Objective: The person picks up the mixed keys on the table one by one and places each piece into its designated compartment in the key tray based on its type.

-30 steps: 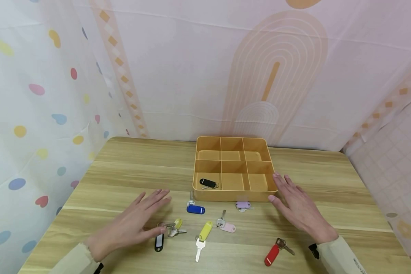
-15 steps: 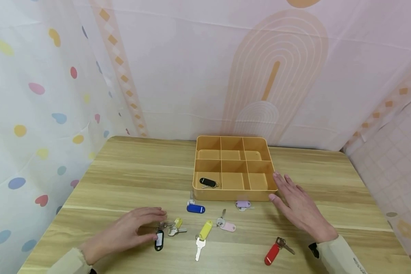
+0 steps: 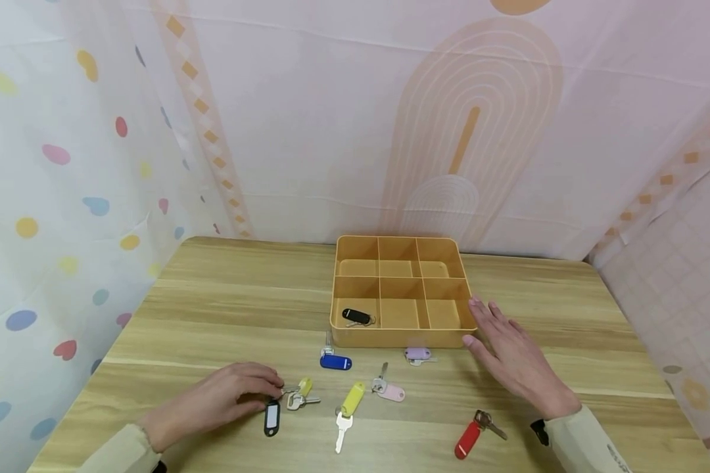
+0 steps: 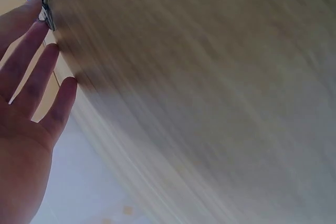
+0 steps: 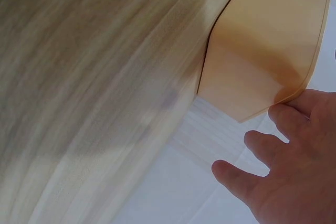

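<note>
Tray, black-tagged key in near-left compartment
Right fingers straight against it; left fingers at another black tag, grip unclear.

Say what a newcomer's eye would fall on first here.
Most likely the orange divided box, set toward the far side of the table, with a black-tagged key in its near-left compartment. Next, the bright red tag lying apart at the near right. Then the left hand, low on the left, by a black tag with a white label.
</note>
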`<action>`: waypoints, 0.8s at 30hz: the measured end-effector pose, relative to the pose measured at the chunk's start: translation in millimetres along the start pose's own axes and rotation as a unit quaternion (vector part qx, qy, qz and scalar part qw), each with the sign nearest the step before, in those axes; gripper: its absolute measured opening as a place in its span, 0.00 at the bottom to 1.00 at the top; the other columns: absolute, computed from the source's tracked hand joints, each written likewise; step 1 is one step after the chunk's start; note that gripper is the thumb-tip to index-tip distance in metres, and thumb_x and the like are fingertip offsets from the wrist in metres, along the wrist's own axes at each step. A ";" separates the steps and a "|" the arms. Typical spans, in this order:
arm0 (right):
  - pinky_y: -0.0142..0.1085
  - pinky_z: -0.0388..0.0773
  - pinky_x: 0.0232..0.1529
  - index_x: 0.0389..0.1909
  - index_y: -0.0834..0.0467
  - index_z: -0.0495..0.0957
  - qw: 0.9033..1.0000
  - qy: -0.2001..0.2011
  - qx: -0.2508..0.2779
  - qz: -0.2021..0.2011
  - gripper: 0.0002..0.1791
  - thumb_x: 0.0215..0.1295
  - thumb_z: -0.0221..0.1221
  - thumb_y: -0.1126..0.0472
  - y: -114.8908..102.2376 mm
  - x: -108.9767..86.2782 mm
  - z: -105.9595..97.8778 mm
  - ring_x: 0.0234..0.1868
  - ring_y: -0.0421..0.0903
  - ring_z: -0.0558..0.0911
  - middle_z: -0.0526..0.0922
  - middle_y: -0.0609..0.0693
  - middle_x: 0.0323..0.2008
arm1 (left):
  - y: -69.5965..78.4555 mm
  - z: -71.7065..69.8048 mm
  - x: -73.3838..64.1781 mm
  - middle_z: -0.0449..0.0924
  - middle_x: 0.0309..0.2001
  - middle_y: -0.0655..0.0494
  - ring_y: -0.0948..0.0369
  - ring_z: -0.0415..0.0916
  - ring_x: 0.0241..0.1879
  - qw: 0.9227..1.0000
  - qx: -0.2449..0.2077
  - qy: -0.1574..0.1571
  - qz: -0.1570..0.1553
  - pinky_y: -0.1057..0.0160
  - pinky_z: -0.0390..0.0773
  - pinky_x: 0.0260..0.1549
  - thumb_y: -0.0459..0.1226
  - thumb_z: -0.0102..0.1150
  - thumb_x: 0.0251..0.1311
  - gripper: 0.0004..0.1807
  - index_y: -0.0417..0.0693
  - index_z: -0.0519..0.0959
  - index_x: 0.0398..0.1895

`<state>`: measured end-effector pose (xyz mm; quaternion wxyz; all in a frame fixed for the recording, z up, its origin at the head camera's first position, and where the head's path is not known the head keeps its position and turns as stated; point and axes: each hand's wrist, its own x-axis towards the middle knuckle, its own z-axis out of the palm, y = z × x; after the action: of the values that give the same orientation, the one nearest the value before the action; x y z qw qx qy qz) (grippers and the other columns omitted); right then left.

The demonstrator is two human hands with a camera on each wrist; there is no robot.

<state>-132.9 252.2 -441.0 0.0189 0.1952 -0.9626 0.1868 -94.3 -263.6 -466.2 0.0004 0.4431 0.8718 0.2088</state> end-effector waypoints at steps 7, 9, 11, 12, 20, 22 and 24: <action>0.67 0.54 0.73 0.82 0.60 0.51 1.000 0.002 0.000 -0.002 0.38 0.83 0.46 0.43 0.1 -0.4 0.3 0.79 0.65 0.54 0.53 0.57 0.81 | -5.1 1.6 0.8 0.86 0.51 0.58 0.57 0.84 0.51 1.000 -0.012 0.020 0.015 0.54 0.86 0.48 0.30 0.74 0.55 0.14 0.55 0.90 0.43; 0.67 0.54 0.73 0.82 0.60 0.51 1.000 0.002 0.000 -0.003 0.38 0.83 0.46 0.42 0.1 -0.4 0.5 0.79 0.65 0.54 0.53 0.56 0.81 | -5.8 1.7 0.4 0.86 0.51 0.58 0.57 0.84 0.50 0.999 -0.019 0.025 0.014 0.55 0.86 0.47 0.29 0.74 0.56 0.13 0.56 0.90 0.40; 0.67 0.54 0.73 0.82 0.59 0.51 1.000 0.001 0.001 -0.002 0.38 0.83 0.46 0.42 0.0 -0.5 0.5 0.79 0.65 0.54 0.53 0.56 0.81 | -5.9 1.7 0.0 0.86 0.50 0.59 0.57 0.84 0.50 0.999 -0.026 0.029 0.010 0.55 0.86 0.46 0.29 0.74 0.57 0.12 0.58 0.89 0.38; 0.67 0.55 0.73 0.82 0.59 0.51 1.000 0.001 0.000 -0.002 0.38 0.83 0.46 0.42 0.0 -0.4 0.6 0.79 0.65 0.54 0.53 0.56 0.81 | -5.9 1.7 0.0 0.87 0.49 0.59 0.58 0.84 0.49 0.999 -0.031 0.032 0.006 0.56 0.86 0.46 0.29 0.74 0.57 0.12 0.58 0.89 0.38; 0.67 0.55 0.73 0.83 0.59 0.50 1.000 -0.002 0.003 0.001 0.39 0.82 0.46 0.42 -1.2 -0.1 -0.9 0.80 0.64 0.54 0.53 0.56 0.81 | -0.9 -2.6 0.5 0.88 0.46 0.61 0.62 0.85 0.47 0.993 -0.096 0.054 -0.036 0.60 0.86 0.44 0.29 0.69 0.63 0.12 0.58 0.88 0.40; 0.67 0.55 0.73 0.83 0.59 0.50 1.000 -0.003 0.003 0.002 0.39 0.82 0.46 0.42 -1.5 -0.1 -1.4 0.80 0.64 0.54 0.53 0.56 0.81 | 1.0 -4.9 1.4 0.88 0.46 0.62 0.62 0.85 0.47 0.992 -0.105 0.060 -0.043 0.60 0.86 0.45 0.28 0.68 0.64 0.12 0.57 0.88 0.41; 0.67 0.54 0.73 0.83 0.59 0.50 1.000 -0.004 0.004 0.003 0.39 0.82 0.46 0.42 -1.8 -0.2 -1.7 0.80 0.64 0.53 0.53 0.56 0.82 | 3.0 -7.5 2.6 0.89 0.46 0.61 0.62 0.86 0.47 0.990 -0.114 0.067 -0.045 0.60 0.86 0.46 0.28 0.68 0.64 0.12 0.56 0.88 0.42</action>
<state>-132.1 251.3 -438.8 0.0136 0.1932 -0.9626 0.1897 -95.0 -262.8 -457.7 0.0014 0.3855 0.8594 0.3358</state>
